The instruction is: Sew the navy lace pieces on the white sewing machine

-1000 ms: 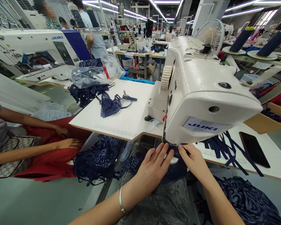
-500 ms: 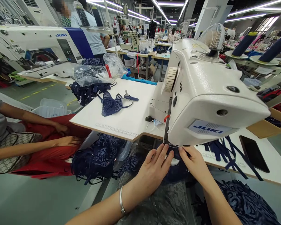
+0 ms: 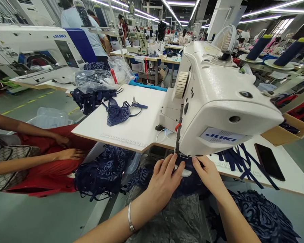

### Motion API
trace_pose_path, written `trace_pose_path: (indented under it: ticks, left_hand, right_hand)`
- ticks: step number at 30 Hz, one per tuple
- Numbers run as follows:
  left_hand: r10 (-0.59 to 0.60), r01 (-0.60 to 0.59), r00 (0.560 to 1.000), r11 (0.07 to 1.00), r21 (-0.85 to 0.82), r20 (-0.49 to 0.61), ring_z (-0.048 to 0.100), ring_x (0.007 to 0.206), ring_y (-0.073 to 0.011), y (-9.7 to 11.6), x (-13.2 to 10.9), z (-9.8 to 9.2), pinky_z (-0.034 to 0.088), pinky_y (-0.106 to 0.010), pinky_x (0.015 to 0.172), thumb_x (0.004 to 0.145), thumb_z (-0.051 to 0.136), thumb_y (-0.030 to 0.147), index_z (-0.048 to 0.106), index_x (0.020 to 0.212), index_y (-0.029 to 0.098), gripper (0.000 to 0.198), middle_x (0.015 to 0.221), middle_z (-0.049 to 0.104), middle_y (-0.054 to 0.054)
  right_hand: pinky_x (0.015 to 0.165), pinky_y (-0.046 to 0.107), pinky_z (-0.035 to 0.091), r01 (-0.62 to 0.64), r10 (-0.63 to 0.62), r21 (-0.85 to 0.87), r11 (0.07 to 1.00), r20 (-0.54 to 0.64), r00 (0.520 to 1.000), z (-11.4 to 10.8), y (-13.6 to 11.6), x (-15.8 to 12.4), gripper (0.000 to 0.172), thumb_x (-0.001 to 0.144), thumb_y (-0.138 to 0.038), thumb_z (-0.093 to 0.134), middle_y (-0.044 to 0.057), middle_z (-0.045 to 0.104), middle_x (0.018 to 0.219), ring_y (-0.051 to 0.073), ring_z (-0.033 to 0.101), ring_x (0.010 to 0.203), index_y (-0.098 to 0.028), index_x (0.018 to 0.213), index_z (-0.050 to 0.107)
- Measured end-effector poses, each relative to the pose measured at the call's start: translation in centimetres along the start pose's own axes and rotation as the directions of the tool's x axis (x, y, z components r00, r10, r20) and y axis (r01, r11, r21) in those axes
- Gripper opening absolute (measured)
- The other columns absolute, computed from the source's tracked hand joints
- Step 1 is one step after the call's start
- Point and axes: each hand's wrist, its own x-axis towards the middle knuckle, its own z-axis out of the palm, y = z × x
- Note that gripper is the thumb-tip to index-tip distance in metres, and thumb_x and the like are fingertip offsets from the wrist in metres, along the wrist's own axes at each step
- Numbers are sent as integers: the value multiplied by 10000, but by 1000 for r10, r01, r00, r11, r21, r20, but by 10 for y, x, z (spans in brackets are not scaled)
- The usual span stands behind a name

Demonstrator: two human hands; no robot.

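Observation:
My left hand (image 3: 164,180) lies flat, fingers stretched out, on dark navy lace fabric (image 3: 190,184) under the head of a white JUKI sewing machine (image 3: 218,101). My right hand (image 3: 209,173) rests on the same fabric just to the right, its fingertips reaching under the machine head near the needle, fingers pressed on the cloth. The needle area itself is hidden by the machine. A silver bangle sits on my left wrist.
A navy lace garment (image 3: 118,113) and a plastic bag (image 3: 101,79) lie on the white table (image 3: 131,130). Navy straps (image 3: 239,160) and a black phone (image 3: 268,161) lie at right, near a cardboard box (image 3: 283,130). A seated person's arms (image 3: 27,155) are at left. Navy lace heaps (image 3: 103,170) hang below.
Both hands stay on the fabric under the machine head, shifted only slightly. The view has swung a little.

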Motion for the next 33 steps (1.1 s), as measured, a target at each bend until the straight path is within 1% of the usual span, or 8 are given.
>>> trace_pose_path:
  ticks: [6, 12, 16, 22, 27, 29, 31, 33]
  left_hand:
    - [41, -41, 999, 999, 12, -7, 525, 1232, -219, 1, 4, -1, 332, -392, 1013, 965, 487, 241, 556, 1283, 236, 325, 1266, 618, -78]
    - [57, -57, 998, 998, 27, -11, 522, 1230, -232, 3, 6, 3, 322, -394, 1008, 953, 540, 311, 551, 1289, 230, 345, 1278, 608, -85]
    - [38, -41, 997, 998, -52, -69, 562, 1165, -216, 2, 4, -1, 330, -375, 977, 935, 581, 340, 602, 1193, 215, 287, 1170, 654, -71]
    - [-128, 62, 948, 972, -227, -291, 631, 867, -129, -40, -8, -13, 366, -334, 841, 923, 511, 128, 628, 886, 209, 147, 862, 672, -5]
    - [-207, 225, 887, 974, -7, -413, 627, 948, -194, -73, -9, -15, 386, -379, 887, 874, 545, 83, 626, 987, 200, 182, 950, 684, -62]
    - [-123, 149, 937, 987, 55, -326, 584, 1120, -209, -69, -8, -14, 373, -380, 973, 903, 483, 84, 609, 1137, 179, 281, 1126, 668, -106]
    - [130, -118, 981, 989, 93, -145, 462, 1302, -194, -55, -6, -13, 321, -363, 1071, 941, 428, 119, 548, 1290, 194, 377, 1341, 573, -95]
    - [361, -361, 932, 928, 94, 19, 357, 1388, -179, -39, -4, -11, 268, -350, 1125, 964, 420, 175, 499, 1365, 234, 413, 1479, 449, -34]
  right_hand:
    - [692, 291, 401, -110, 124, 172, 979, -73, 990, 3, 15, -9, 216, 975, -438, 492, -13, 495, 780, 178, 499, 721, -225, 947, 468]
    - [778, 340, 457, -92, 41, 157, 983, 304, 952, 9, 56, -23, 351, 985, -506, 409, 34, 577, 837, 225, 550, 813, -216, 874, 574]
    - [872, 377, 473, -174, 98, 161, 972, 396, 913, 0, 73, -37, 343, 955, -533, 468, 29, 592, 874, 236, 569, 878, -221, 887, 595]
    - [798, 336, 494, -293, 158, 316, 902, 390, 907, -43, 34, -48, 256, 956, -461, 527, 48, 626, 903, 230, 599, 875, -211, 951, 584]
    - [735, 323, 467, 71, -73, 23, 997, 105, 992, -28, -22, -22, 198, 1006, -340, 454, 50, 631, 889, 218, 598, 815, -215, 988, 607]
    - [774, 381, 441, 220, -216, -196, 956, 41, 976, -13, -33, -11, 235, 1017, -320, 420, 77, 632, 900, 257, 584, 853, -194, 949, 607]
    - [744, 411, 421, 259, -261, -330, 908, 40, 965, 0, -36, -5, 261, 1017, -322, 401, 88, 629, 870, 278, 570, 819, -189, 903, 596]
    - [705, 404, 413, 197, -200, -331, 923, 25, 979, 7, -33, -6, 217, 996, -323, 410, 82, 623, 864, 271, 560, 780, -198, 911, 566]
